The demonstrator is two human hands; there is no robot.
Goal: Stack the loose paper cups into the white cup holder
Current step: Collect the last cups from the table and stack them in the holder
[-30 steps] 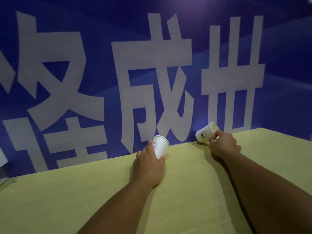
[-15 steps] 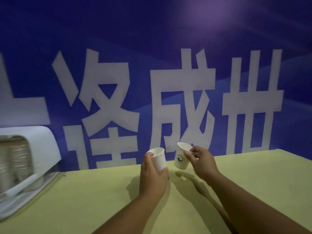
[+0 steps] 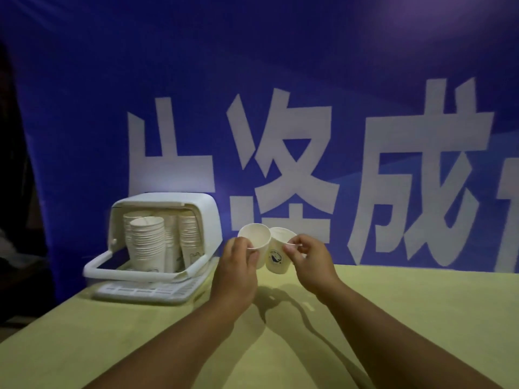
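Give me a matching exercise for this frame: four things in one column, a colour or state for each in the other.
1 left cup
2 right cup
3 holder
4 table

a yellow-green
b blue logo showing
c cup stacks inside
d gripped by left hand

Pairs: 1-d, 2-b, 3-c, 4-a

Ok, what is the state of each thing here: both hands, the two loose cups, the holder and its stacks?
left cup: held above the table, mouth up.
right cup: tilted, not nested.
left hand: grips the left cup.
right hand: pinches the right cup near its rim.
white cup holder: open at the front.
cup stacks: upright inside it.
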